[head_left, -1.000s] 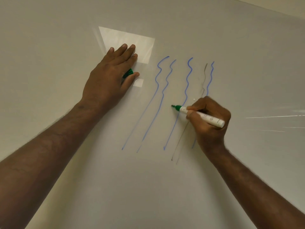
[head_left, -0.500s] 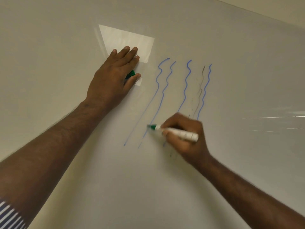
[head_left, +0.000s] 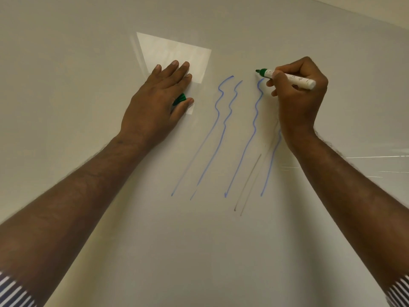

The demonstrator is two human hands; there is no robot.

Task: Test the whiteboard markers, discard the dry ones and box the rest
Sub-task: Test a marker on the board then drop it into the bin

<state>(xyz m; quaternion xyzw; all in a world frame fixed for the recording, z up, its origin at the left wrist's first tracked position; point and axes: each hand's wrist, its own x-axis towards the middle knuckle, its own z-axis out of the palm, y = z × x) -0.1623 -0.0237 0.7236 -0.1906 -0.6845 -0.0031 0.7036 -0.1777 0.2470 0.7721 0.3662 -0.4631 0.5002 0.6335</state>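
My right hand (head_left: pixel 298 107) grips a white marker (head_left: pixel 297 79) with a green collar and an uncapped tip. The tip points left, close to the whiteboard (head_left: pixel 199 251) near the top of the third blue line. My left hand (head_left: pixel 155 107) lies flat against the board, fingers straight, with the green cap (head_left: pixel 179 99) pinched between thumb and forefinger. Several wavy blue lines (head_left: pixel 218 111) and two faint grey strokes (head_left: pixel 247 182) run down the board between my hands. No green stroke shows on the board.
A bright rectangular light reflection (head_left: pixel 172 49) sits on the board above my left fingers. Thin glare streaks (head_left: pixel 376 156) cross the right side. A wall strip (head_left: pixel 394 9) shows beyond the board's upper right edge.
My right hand swept the marker down and left across the lines, then came back up to their top. The left hand stayed pressed on the board with the cap.
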